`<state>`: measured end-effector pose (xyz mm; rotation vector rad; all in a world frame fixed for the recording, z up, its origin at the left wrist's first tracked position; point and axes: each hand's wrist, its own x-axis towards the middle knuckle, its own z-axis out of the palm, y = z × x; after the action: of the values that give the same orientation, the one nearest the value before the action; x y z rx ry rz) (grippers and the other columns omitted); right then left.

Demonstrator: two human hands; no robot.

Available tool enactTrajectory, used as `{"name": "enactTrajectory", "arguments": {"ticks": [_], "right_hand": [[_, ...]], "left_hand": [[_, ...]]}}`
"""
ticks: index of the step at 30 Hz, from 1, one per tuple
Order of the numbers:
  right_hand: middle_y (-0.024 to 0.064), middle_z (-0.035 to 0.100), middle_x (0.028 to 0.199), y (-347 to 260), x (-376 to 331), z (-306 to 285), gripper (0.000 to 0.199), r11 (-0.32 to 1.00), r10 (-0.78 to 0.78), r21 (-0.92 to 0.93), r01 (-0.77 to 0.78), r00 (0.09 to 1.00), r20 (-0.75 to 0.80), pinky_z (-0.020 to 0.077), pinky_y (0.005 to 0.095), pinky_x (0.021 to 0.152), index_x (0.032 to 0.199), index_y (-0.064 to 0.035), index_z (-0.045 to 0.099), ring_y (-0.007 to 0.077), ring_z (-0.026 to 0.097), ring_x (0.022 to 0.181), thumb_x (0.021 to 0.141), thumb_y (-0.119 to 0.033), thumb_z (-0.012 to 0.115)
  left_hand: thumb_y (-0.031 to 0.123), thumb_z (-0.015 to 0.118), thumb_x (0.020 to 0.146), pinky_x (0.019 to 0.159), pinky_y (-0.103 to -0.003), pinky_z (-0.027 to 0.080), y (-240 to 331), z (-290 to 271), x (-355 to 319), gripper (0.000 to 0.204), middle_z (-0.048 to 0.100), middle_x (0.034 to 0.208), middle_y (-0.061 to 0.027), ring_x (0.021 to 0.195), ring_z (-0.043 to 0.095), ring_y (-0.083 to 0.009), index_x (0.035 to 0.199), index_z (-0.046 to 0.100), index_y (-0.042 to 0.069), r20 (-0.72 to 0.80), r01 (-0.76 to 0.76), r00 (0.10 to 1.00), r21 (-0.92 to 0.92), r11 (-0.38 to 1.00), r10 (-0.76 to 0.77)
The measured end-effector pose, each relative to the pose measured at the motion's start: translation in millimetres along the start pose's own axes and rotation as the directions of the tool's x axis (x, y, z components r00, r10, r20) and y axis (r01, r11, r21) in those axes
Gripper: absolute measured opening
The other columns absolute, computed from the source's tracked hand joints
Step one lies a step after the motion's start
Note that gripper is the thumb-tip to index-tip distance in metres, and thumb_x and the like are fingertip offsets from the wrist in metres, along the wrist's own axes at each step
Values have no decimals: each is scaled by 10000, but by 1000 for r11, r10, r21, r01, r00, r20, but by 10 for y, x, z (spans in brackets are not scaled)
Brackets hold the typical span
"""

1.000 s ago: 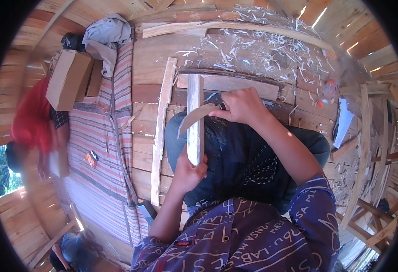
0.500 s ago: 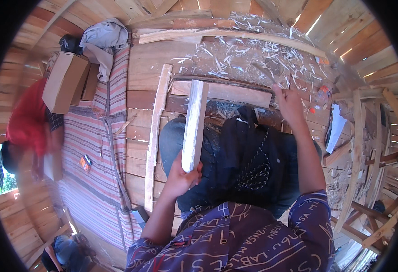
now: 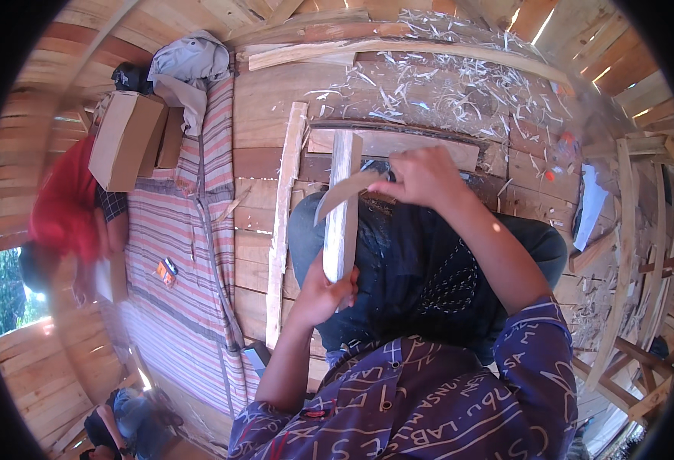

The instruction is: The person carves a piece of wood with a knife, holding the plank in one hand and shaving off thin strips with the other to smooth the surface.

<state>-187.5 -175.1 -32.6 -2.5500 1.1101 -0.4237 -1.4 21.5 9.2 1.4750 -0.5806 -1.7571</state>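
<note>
My left hand (image 3: 329, 293) is wrapped round the lower end of a squared wooden stick (image 3: 341, 249), which stands up between my knees, its pale face toward the left. In my right hand (image 3: 425, 178) is a broad-bladed knife (image 3: 346, 192); its handle is mostly hidden by my fingers. The blade lies across the upper half of the stick, pointing left and a little toward me. Whether its edge touches the wood I cannot tell. Beyond the stick a flat plank (image 3: 421, 147) rests on the floor.
Wood shavings (image 3: 459, 92) litter the far floor. A long strip of wood (image 3: 285, 222) lies left of my knee. Farther left are a striped mat (image 3: 172, 238), a cardboard box (image 3: 126, 142) and a bent-over person in red (image 3: 64, 203). Another person (image 3: 122, 422) is at the lower left.
My right hand has swung left with the knife, from out over the shavings to the stick. My left hand still holds the stick; the whole view has shifted slightly.
</note>
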Motion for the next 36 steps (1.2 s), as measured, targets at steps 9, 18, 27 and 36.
{"name": "enactTrajectory", "arguments": {"ticks": [9,18,27,36], "right_hand": [[260,639,703,1769,-193,-449,775,642,766,175,-747,610,-203,485,479,714,777,52,683,413,652,744,887,-680,453],[142,601,577,-71,-616,-290,527,902,304,308,-303,952,44,486,420,535,668,-36,619,362,619,565,852,-529,634],[152,611,601,136,22,43,591,996,81,20,-82,995,65,493,437,578,656,-17,616,355,629,602,879,-562,569],[235,620,652,2006,-645,-424,761,613,778,431,-662,601,-183,470,455,652,699,72,611,364,631,656,896,-653,482]], "left_hand": [[-46,552,688,524,-291,458,-48,-41,-18,342,551,787,-68,601,544,-153,1026,508,-10,98,35,995,-58,998,-30],[-33,554,665,519,-298,461,38,18,22,495,532,776,-71,586,537,-160,1154,480,-39,108,79,992,-79,994,-70],[-44,546,678,522,-286,477,89,-41,80,347,555,777,-67,598,573,-158,1022,500,-20,122,99,987,61,993,-106],[-57,572,683,515,-310,478,-79,-15,24,412,551,779,-80,579,568,-173,1089,511,-17,183,143,977,-158,977,-113]]}}
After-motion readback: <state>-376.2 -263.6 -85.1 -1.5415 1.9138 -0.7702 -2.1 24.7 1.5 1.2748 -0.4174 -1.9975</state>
